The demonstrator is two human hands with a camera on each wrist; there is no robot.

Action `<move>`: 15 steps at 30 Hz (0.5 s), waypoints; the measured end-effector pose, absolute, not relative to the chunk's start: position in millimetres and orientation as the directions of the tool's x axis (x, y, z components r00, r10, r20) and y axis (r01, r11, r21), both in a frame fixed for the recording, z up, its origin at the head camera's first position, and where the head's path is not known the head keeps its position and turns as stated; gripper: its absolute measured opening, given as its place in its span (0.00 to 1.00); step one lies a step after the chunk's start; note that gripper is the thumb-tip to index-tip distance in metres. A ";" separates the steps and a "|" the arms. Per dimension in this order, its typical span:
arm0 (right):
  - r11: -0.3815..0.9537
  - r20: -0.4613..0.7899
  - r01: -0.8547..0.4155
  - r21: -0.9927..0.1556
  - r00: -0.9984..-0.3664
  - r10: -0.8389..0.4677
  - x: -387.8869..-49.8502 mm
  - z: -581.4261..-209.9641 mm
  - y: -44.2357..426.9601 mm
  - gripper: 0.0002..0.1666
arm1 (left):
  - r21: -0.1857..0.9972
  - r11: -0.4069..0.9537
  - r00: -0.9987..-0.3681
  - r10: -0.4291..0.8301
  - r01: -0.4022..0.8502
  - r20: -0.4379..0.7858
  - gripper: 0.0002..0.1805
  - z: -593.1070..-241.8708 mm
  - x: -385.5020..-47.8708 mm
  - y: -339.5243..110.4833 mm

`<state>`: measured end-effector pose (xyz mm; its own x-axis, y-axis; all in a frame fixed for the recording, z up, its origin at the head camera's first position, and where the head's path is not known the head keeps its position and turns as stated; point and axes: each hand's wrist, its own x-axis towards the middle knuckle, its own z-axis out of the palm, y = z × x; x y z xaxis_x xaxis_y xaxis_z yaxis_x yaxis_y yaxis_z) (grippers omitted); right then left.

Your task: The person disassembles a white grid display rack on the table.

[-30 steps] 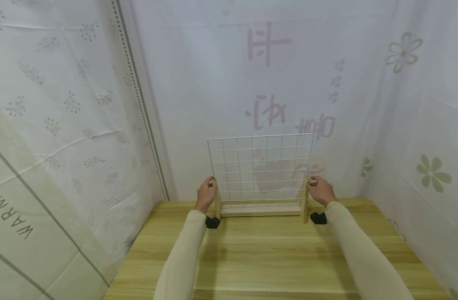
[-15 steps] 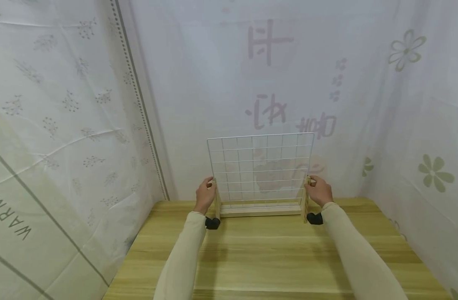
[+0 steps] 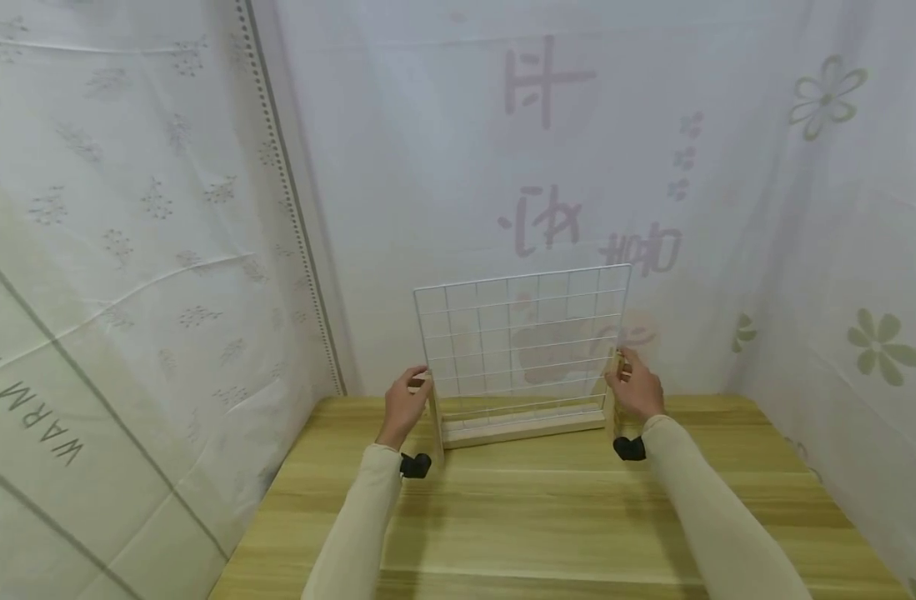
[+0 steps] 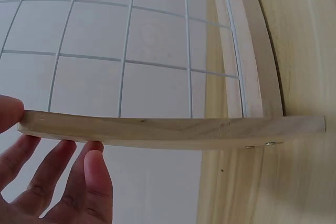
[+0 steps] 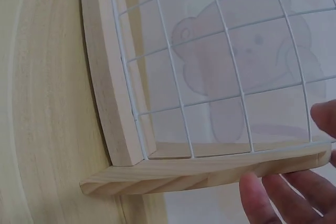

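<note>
A wire grid rack stands upright on the table, its white wire grid (image 3: pixel 523 277) set in a pale wooden base bar (image 3: pixel 523 427) between two wooden side posts. My left hand (image 3: pixel 405 404) pinches the upper end of the left post (image 4: pixel 173 129), thumb on one side and fingers on the other. At the opposite end, my right hand (image 3: pixel 638 387) holds the top of the right post (image 5: pixel 210 174) between thumb and fingers. The rack sits slightly turned, with its left end nearer me than its right. Two screw heads show low on the left post in the left wrist view.
The wood-grain table (image 3: pixel 533 517) extends in front of the rack. A white printed curtain (image 3: pixel 397 167) hangs close behind it, and more printed cloth (image 3: pixel 142 333) encloses the left and right sides. Black wrist-worn pieces (image 3: pixel 628 449) sit under both wrists.
The rack's left end has swung toward me together with my left hand, so the rack now stands at an angle. My right hand keeps its hold near the same place.
</note>
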<state>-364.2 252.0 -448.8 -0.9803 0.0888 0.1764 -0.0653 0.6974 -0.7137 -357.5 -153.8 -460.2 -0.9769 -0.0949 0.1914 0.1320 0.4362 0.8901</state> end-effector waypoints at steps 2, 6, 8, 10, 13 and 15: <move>0.687 0.167 -0.067 -0.724 -0.983 0.081 -364.2 -450.3 252.0 0.40 | 0.887 0.438 -0.975 -0.086 0.148 0.205 0.22 -461.9 -353.2 -155.7; 0.660 0.115 -0.072 -0.747 -0.993 0.022 -361.0 -446.6 248.7 0.42 | 0.884 0.438 -0.970 -0.090 0.165 0.226 0.22 -466.2 -344.8 -161.6; 0.652 0.088 -0.078 -0.754 -0.996 -0.017 -359.9 -444.7 246.5 0.44 | 0.894 0.414 -0.970 -0.086 0.171 0.226 0.22 -468.7 -339.7 -165.3; 0.644 0.065 -0.083 -0.760 -0.997 -0.052 -359.7 -444.6 244.9 0.46 | 0.906 0.388 -0.971 -0.086 0.172 0.221 0.22 -471.3 -333.2 -168.1; 0.645 0.040 -0.090 -0.759 -0.995 -0.091 -359.6 -446.9 243.3 0.48 | 0.915 0.359 -0.970 -0.083 0.184 0.227 0.22 -476.3 -322.5 -170.6; 0.642 0.036 -0.096 -0.761 -0.994 -0.106 -359.8 -448.9 242.3 0.49 | 0.917 0.347 -0.967 -0.088 0.196 0.240 0.22 -479.6 -315.7 -170.8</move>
